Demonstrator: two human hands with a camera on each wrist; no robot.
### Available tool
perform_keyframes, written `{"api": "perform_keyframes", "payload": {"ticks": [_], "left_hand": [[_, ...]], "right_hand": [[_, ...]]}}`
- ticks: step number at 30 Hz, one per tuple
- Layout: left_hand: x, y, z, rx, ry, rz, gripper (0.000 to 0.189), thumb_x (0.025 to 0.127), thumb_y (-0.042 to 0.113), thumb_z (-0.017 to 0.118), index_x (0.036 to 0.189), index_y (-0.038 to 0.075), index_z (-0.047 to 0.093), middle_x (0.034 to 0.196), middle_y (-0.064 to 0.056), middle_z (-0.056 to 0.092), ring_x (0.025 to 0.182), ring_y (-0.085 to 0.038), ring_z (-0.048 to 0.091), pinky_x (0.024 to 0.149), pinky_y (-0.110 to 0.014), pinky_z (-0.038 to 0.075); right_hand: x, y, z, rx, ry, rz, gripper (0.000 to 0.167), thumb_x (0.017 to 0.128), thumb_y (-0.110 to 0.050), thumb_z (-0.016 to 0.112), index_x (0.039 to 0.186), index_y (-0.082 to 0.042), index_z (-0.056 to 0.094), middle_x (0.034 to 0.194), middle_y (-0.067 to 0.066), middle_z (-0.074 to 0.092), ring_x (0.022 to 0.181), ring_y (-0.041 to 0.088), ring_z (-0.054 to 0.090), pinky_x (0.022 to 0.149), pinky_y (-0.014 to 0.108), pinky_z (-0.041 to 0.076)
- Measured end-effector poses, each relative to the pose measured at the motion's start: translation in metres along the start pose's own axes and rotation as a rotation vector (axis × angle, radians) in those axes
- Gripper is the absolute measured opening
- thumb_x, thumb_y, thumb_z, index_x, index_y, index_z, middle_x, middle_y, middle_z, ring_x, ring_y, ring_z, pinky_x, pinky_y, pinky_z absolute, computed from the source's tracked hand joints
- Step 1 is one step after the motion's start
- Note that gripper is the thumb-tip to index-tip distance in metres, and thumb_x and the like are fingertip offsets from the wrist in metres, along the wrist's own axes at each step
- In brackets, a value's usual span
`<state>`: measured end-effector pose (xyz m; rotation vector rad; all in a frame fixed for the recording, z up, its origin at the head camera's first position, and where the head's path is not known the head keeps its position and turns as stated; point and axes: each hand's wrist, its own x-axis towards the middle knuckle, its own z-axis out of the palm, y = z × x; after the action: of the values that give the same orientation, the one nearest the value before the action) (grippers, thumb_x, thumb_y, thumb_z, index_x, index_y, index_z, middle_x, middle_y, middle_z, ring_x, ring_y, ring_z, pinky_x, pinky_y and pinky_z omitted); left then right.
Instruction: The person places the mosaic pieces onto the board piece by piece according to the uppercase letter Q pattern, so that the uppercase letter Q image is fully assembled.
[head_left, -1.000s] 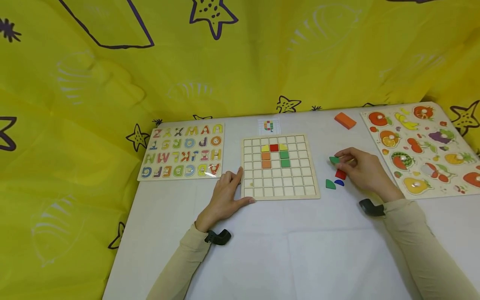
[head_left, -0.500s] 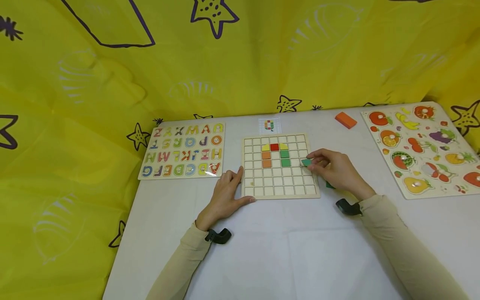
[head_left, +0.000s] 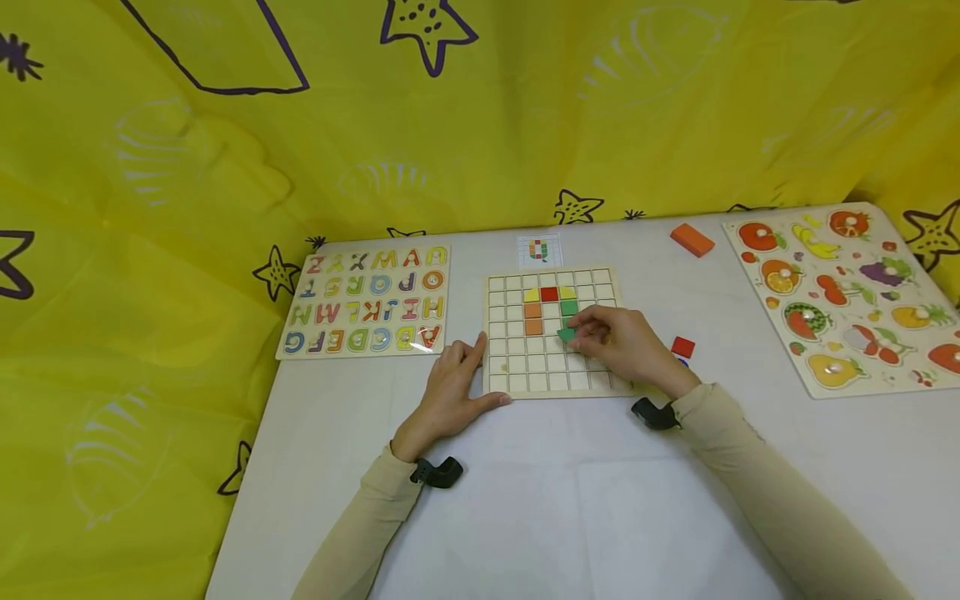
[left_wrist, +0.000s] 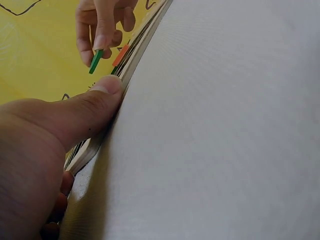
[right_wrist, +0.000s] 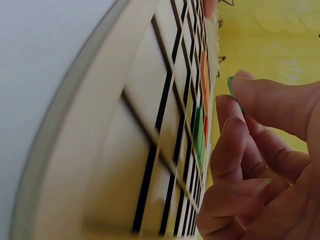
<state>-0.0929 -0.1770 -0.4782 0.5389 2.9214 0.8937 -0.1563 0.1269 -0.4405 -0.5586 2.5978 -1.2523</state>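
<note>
My right hand pinches a green piece between thumb and fingers, just above the square-grid wooden board. In the right wrist view, most of that green piece hides behind the thumb. On the board, yellow corner pieces, a red square, orange squares and green squares form an arch. At the board's near left corner, my left hand rests its thumb on the front edge and its index finger along the left edge. The left wrist view shows this thumb lying against the rim.
A small pattern card lies behind the board. Right of it are a red square piece, a partly hidden blue piece and an orange block. An alphabet puzzle lies left, a fruit puzzle right.
My right hand has carried the green piece leftward from the loose pieces to over the board, below the green squares. The left hand has stayed at the board's corner.
</note>
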Motion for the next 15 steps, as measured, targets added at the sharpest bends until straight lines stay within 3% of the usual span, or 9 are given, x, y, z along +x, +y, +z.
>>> {"api": "perform_keyframes", "payload": {"ticks": [15], "left_hand": [[0.0,-0.001,0.0,0.001,0.02,0.03,0.106,0.084,0.04,0.091,0.163,-0.002,0.035,0.105,-0.006,0.048,0.094,-0.017,0.038,0.086,-0.033,0.033]], "right_hand": [[0.021,-0.015,0.024,-0.06,-0.045,-0.052,0.021,0.093,-0.02,0.083,0.107,-0.006,0.075,0.089,0.003,0.072,0.072,0.014,0.059,0.067,0.026,0.047]]}}
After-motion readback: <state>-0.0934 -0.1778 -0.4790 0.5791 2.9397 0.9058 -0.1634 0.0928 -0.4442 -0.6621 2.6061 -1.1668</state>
